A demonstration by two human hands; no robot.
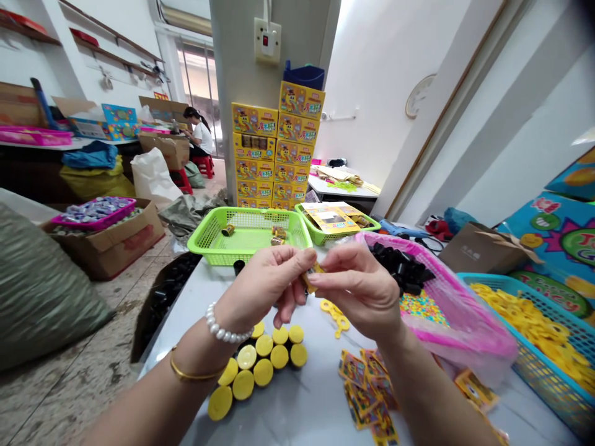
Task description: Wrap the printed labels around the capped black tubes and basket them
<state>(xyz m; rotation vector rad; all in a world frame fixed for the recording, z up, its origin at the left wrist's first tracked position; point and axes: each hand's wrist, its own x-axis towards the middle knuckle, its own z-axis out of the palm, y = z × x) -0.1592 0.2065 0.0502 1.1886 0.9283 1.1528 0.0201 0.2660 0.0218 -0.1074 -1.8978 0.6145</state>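
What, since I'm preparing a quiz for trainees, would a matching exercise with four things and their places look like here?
1. Small held item
2. White bead bracelet
3. Dark blue container
4. Yellow-topped pieces

A. On top of the stacked yellow boxes
B. On the tabletop
C. Between left hand and right hand
D. Around the left wrist

Pairs: 1-C, 2-D, 3-A, 4-B

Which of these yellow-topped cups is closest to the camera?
The cup at the group's lower-left corner: its top looks biggest and sits lowest in the picture.
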